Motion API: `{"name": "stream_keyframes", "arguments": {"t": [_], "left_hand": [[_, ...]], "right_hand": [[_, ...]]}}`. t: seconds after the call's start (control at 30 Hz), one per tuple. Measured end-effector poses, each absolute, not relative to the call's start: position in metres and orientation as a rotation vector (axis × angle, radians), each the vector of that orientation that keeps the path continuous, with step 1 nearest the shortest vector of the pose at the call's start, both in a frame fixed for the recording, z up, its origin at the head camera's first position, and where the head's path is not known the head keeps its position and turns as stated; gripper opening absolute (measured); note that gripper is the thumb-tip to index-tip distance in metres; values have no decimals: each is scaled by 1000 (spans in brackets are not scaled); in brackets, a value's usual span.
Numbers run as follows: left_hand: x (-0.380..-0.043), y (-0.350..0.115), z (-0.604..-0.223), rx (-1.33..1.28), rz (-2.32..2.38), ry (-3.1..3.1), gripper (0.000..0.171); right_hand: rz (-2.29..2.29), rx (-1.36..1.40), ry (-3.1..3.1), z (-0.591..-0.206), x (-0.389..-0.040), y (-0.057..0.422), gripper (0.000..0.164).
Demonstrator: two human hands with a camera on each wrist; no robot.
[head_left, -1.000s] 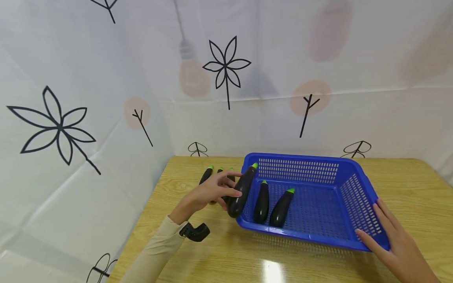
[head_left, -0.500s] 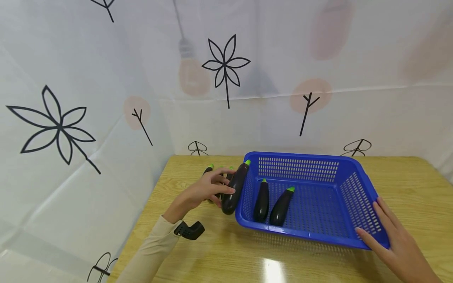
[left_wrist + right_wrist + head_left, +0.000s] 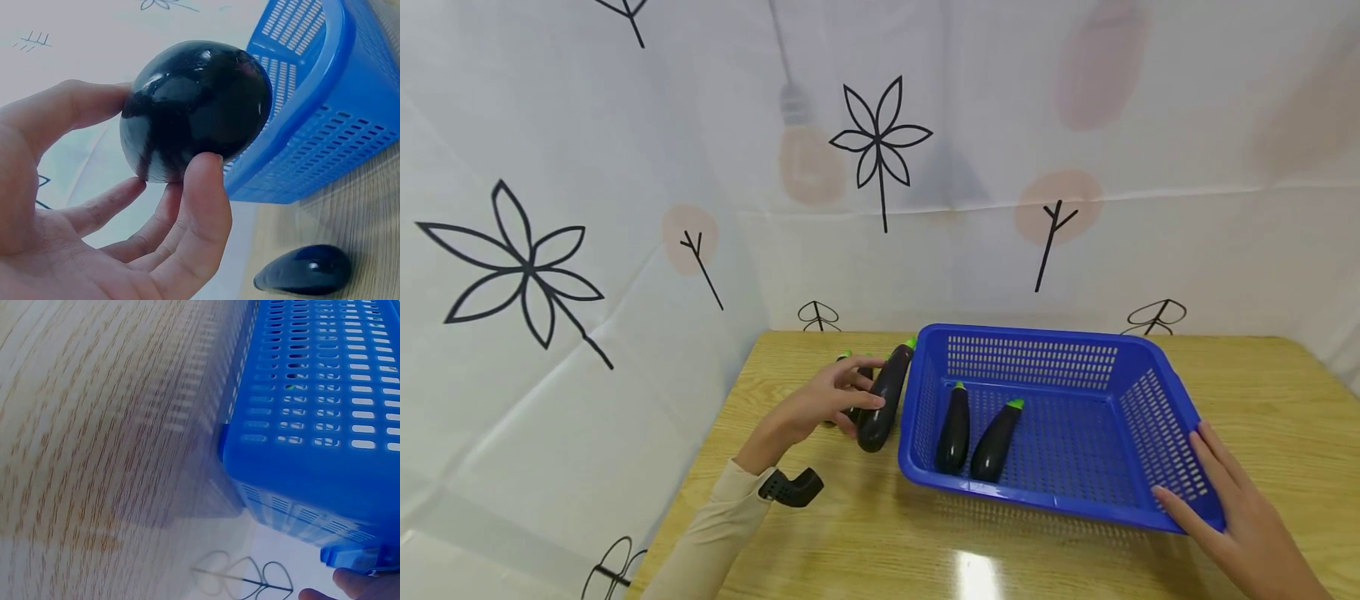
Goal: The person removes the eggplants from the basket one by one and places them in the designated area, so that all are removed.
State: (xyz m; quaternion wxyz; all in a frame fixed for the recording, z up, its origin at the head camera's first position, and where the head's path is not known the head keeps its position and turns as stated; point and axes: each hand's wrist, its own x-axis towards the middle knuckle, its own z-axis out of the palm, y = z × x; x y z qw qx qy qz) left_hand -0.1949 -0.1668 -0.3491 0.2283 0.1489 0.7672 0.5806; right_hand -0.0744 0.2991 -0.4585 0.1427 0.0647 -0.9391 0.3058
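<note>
In the head view my left hand [image 3: 816,404] pinches a dark purple eggplant [image 3: 885,398] with a green tip, just left of the blue plastic basket [image 3: 1052,498]. Its blunt end faces the left wrist camera, thumb and fingertips spread around the eggplant [image 3: 197,112]. Two more eggplants, one on the left [image 3: 953,429] and one on the right [image 3: 997,442], lie inside the basket. My right hand [image 3: 1243,517] holds the basket's near right corner, thumb over the front rim and fingers along the right side. Only its fingertips [image 3: 353,584] show in the right wrist view.
Several eggplants [image 3: 867,371] lie on the wooden table [image 3: 850,542] behind my left hand, partly hidden by it. Another eggplant [image 3: 306,270] on the table shows in the left wrist view. A white patterned cloth [image 3: 962,275] hangs behind and to the left.
My left hand has moved left with the eggplant, from over the basket's left rim to beside it. The right hand and the basket have stayed in place.
</note>
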Motion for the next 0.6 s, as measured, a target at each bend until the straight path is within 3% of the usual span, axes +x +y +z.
{"name": "stream_keyframes", "arguments": {"t": [0.6], "left_hand": [[-196,-190,-359,369,1613,2130,63]], "right_hand": [[886,200,-2699,-458,-74,300,86]]}}
